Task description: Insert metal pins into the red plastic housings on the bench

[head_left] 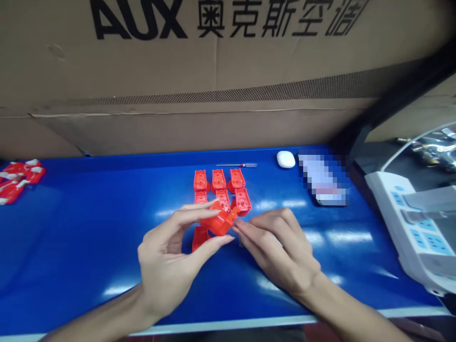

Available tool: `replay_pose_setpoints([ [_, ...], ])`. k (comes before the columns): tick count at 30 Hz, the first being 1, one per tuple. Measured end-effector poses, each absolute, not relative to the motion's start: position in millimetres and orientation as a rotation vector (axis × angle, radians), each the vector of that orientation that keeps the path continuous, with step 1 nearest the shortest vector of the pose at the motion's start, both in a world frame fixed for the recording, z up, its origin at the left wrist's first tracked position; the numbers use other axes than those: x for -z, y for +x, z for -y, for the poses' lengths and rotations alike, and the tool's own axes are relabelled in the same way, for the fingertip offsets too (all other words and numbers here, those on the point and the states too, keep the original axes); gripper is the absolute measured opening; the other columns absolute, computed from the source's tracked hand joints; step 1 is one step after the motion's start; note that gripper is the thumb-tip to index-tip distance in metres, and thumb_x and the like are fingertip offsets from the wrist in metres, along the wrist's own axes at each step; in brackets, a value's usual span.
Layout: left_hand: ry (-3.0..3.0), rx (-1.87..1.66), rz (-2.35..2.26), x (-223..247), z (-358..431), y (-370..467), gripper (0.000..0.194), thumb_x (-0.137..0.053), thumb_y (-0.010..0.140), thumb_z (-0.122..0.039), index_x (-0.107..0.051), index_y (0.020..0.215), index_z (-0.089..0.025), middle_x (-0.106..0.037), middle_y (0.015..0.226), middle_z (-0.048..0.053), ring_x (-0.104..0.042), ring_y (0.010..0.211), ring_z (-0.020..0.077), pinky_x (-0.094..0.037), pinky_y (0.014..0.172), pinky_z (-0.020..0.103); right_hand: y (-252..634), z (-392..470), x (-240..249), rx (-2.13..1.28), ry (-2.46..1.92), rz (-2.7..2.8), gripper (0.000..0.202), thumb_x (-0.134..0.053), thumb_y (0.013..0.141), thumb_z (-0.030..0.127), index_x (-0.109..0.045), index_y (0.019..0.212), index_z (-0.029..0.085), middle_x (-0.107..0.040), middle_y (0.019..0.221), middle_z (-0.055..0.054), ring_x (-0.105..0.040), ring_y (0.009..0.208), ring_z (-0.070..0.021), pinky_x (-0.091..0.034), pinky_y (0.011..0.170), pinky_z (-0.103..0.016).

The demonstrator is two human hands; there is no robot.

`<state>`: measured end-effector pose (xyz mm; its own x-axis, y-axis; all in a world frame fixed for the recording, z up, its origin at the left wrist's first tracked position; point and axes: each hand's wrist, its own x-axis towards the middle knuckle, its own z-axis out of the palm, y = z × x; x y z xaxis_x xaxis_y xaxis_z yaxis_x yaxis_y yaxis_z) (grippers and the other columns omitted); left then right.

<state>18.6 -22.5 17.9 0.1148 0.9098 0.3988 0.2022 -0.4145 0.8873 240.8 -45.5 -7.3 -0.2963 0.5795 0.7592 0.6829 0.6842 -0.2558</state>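
Between the thumb and fingers of my left hand [171, 256] is a red plastic part [219, 224], held tilted above the blue table. My right hand [281, 247] is closed at the part's right end, its fingertips pressed together; whatever they pinch is too small to make out. Beyond my hands, several red plastic housings [218, 179] lie in rows, open side up. One more red housing [200, 237] is partly hidden behind my left hand. A small screwdriver [245, 165] with a clear and red handle lies behind the rows.
The blue table [89, 213] has red and white pieces [21, 178] at its far left. A white rounded case [285, 159] and a blurred phone [322, 180] lie at the back right. A white power strip [409, 228] sits at the right edge. Behind stands a large cardboard box [213, 61].
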Motion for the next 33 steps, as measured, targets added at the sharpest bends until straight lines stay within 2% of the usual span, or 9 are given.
replay_pose_setpoints([
  [6, 1.795, -1.357, -1.086, -16.9, 23.3, 18.5, 0.049, -0.099, 0.08, -0.013, -0.082, 0.122, -0.031, -0.084, 0.118, 0.001, -0.081, 0.112, 0.0224, -0.07, 0.105, 0.039, 240.0, 49.6, 9.1, 0.081, -1.03, 2.051, 0.026, -0.065, 0.103, 0.006, -0.071, 0.127, 0.009, -0.071, 0.103, -0.014, -0.056, 0.09, -0.025, -0.054, 0.074, -0.039],
  [10, 1.782, -1.364, -1.093, -15.9, 23.6, 19.1, 0.049, -0.099, 0.079, -0.012, -0.083, 0.121, -0.031, -0.084, 0.115, 0.0, -0.081, 0.112, 0.022, -0.069, 0.106, 0.037, 236.6, 49.1, 8.3, 0.052, -1.069, 2.022, 0.02, -0.07, 0.101, 0.006, -0.072, 0.12, 0.012, -0.069, 0.1, -0.012, -0.054, 0.088, -0.0229, -0.052, 0.073, -0.036],
  [16, 1.729, -1.326, -1.069, -16.4, 22.6, 17.6, 0.047, -0.097, 0.083, -0.014, -0.082, 0.125, -0.028, -0.084, 0.117, 0.002, -0.083, 0.107, 0.0224, -0.073, 0.099, 0.035, 232.9, 45.4, 4.8, 0.071, -1.06, 1.93, 0.025, -0.077, 0.095, 0.001, -0.073, 0.116, 0.015, -0.07, 0.093, -0.008, -0.059, 0.084, -0.0198, -0.054, 0.072, -0.034],
  [20, 1.758, -1.322, -1.061, -16.5, 22.5, 15.0, 0.048, -0.097, 0.083, -0.015, -0.081, 0.126, -0.028, -0.084, 0.119, 0.003, -0.083, 0.108, 0.0231, -0.074, 0.098, 0.036, 233.1, 43.6, -3.8, 0.038, -1.034, 1.885, 0.021, -0.081, 0.096, 0.006, -0.073, 0.114, 0.014, -0.072, 0.093, -0.008, -0.062, 0.084, -0.019, -0.054, 0.074, -0.035],
  [24, 1.852, -1.397, -1.005, -13.3, 22.8, 14.4, 0.055, -0.098, 0.08, -0.01, -0.081, 0.128, -0.029, -0.084, 0.117, 0.003, -0.081, 0.11, 0.0234, -0.071, 0.105, 0.041, 232.5, 44.5, -9.2, -0.133, -0.986, 1.901, 0.01, -0.07, 0.102, 0.007, -0.07, 0.108, 0.015, -0.07, 0.091, -0.007, -0.061, 0.082, -0.0189, -0.052, 0.074, -0.037],
  [27, 1.901, -1.438, -0.965, -10.1, 23.7, 15.2, 0.061, -0.1, 0.077, -0.008, -0.08, 0.13, -0.03, -0.085, 0.116, 0.003, -0.082, 0.109, 0.0247, -0.07, 0.106, 0.046, 230.9, 46.1, -7.8, -0.291, -1.018, 1.853, 0.014, -0.065, 0.104, 0.004, -0.068, 0.105, 0.017, -0.067, 0.091, -0.005, -0.058, 0.082, -0.0178, -0.05, 0.073, -0.035],
  [33, 1.934, -1.445, -0.99, -8.9, 25.7, 19.0, 0.053, -0.095, 0.084, -0.008, -0.08, 0.129, -0.032, -0.085, 0.12, 0.002, -0.082, 0.116, 0.028, -0.071, 0.104, 0.051, 229.1, 46.6, -2.6, -0.383, -1.036, 1.777, 0.02, -0.069, 0.102, 0.002, -0.069, 0.11, 0.021, -0.07, 0.094, -0.004, -0.061, 0.085, -0.0173, -0.051, 0.076, -0.035],
])
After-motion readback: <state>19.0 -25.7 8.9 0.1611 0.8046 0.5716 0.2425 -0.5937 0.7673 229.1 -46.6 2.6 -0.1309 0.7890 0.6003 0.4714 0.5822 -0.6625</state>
